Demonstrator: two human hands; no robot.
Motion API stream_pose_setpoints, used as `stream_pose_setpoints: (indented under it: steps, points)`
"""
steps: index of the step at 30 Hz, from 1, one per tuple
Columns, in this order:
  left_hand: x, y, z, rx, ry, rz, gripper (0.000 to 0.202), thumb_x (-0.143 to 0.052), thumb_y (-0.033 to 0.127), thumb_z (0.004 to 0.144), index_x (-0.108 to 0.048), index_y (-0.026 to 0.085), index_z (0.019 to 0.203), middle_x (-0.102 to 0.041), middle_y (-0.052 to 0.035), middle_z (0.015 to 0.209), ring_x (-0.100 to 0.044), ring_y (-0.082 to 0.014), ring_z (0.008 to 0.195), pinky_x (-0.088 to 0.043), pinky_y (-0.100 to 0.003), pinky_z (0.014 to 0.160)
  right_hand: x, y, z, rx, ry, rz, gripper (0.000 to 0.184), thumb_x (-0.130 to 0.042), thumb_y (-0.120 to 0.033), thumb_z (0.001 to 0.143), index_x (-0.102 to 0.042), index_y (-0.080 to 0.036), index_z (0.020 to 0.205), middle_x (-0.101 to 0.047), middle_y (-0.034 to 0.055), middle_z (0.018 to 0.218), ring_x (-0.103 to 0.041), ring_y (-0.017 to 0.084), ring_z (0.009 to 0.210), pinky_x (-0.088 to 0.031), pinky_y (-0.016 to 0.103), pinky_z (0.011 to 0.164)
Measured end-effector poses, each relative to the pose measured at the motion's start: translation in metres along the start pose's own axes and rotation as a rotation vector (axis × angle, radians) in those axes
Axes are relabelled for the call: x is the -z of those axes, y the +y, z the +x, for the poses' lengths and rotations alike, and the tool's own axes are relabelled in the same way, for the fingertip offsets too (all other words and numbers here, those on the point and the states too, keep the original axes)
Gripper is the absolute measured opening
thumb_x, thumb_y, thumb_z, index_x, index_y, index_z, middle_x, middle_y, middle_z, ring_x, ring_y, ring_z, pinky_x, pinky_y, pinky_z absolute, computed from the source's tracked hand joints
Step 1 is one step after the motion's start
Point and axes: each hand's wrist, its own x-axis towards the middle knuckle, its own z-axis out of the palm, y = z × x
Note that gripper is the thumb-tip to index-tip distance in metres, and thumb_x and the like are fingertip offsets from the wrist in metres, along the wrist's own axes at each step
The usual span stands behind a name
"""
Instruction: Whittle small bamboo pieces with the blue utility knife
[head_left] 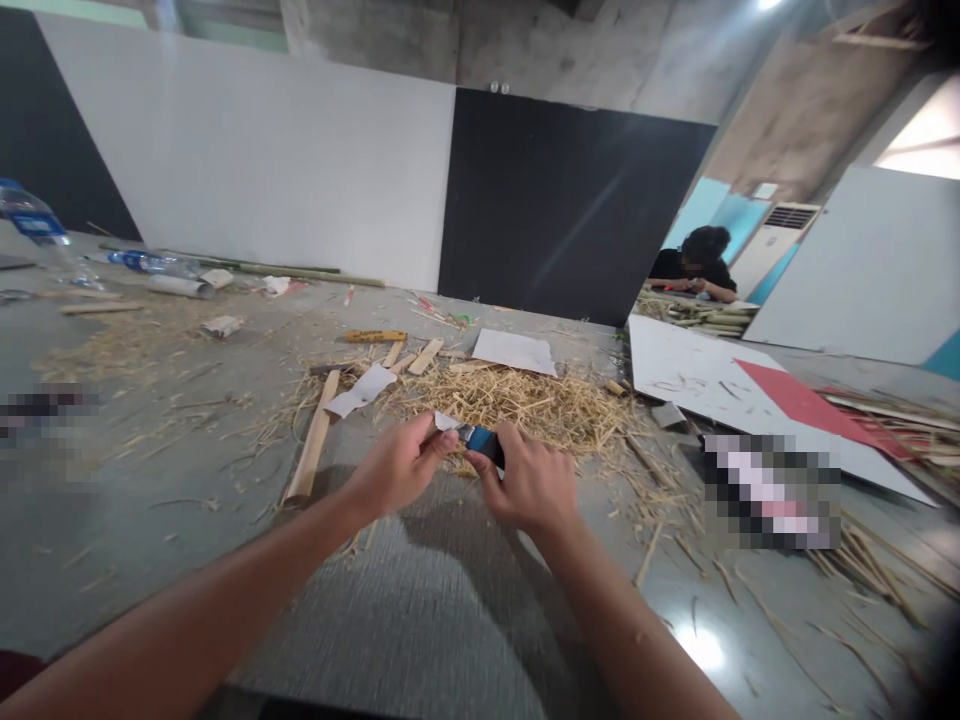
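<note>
Both of my hands meet in the middle of the view, above the work table. My right hand (532,475) is closed around a short blue-and-black tool (485,440) with a shiny end pointing left; its exact kind does not show. Close to that end, my left hand (397,462) pinches a small white scrap of paper (445,422) between thumb and fingers. Just beyond them spreads a heap of straw-like shavings (525,405). Two white paper sheets lie by it: one sheet (514,350) on its far side, another sheet (362,390) to the left.
A wooden strip (313,440) lies left of my hands, with a yellow box cutter-like piece (375,337) farther back. Plastic bottles (45,230) are at far left. White board (697,370) and bamboo strips are at right. Dark partition (555,200) stands behind; another person (697,262) works beyond.
</note>
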Motion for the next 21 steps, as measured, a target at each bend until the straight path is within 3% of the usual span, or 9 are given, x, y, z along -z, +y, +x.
stream_pose_setpoints:
  steps: [8, 21]
  points:
    - [-0.007, -0.002, 0.006, 0.006, 0.076, 0.008, 0.039, -0.041, 0.049, 0.093, -0.035, 0.021, 0.067, -0.041, 0.0052, 0.054, -0.04, -0.0117, 0.051, -0.025, -0.025, 0.05, 0.001, -0.001, 0.007, -0.071, -0.085, -0.007, 0.049, -0.031, -0.065, 0.092, -0.052, -0.021, 0.092, -0.069, 0.0071, 0.078, -0.066, 0.026, 0.068, -0.025, 0.028, 0.055]
    - [-0.022, -0.005, 0.021, 0.044, 0.161, -0.036, 0.04, -0.038, 0.047, 0.095, -0.03, 0.022, 0.065, -0.039, 0.0039, 0.056, -0.037, -0.0121, 0.052, -0.02, -0.027, 0.051, 0.003, -0.016, 0.014, -0.242, -0.116, 0.011, 0.057, -0.026, -0.069, 0.091, -0.056, -0.021, 0.092, -0.068, 0.0123, 0.076, -0.067, 0.031, 0.071, -0.033, 0.031, 0.058]
